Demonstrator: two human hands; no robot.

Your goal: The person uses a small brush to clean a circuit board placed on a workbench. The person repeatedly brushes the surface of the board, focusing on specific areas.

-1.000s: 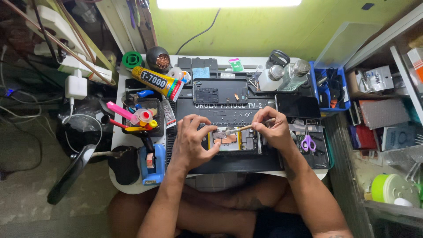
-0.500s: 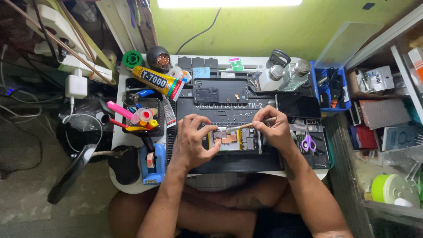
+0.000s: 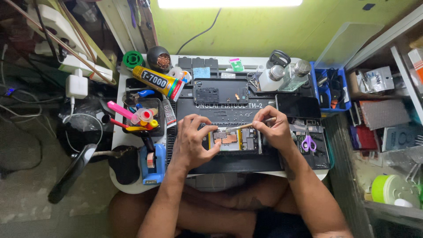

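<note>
Green wall (image 3: 273,26), bright strip light (image 3: 229,3), cluttered shelves (image 3: 387,88)

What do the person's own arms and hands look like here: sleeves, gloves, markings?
Both arms are bare to beyond the elbow, no sleeves visible. The left hand and right hand wear no gloves. A dark marking, apparently a tattoo, shows on the right forearm.

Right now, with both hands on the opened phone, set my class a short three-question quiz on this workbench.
1. True or false: the right hand holds a slim wooden-handled brush over the opened phone.
2. What does the left hand do? A) steadies the opened phone B) lifts the purple-handled scissors C) squeezes the yellow glue tube
3. Fill in: the blue tape dispenser sits to the person's ____ of the black work mat.

Key: 1 true; 2 A; 3 left.
</note>
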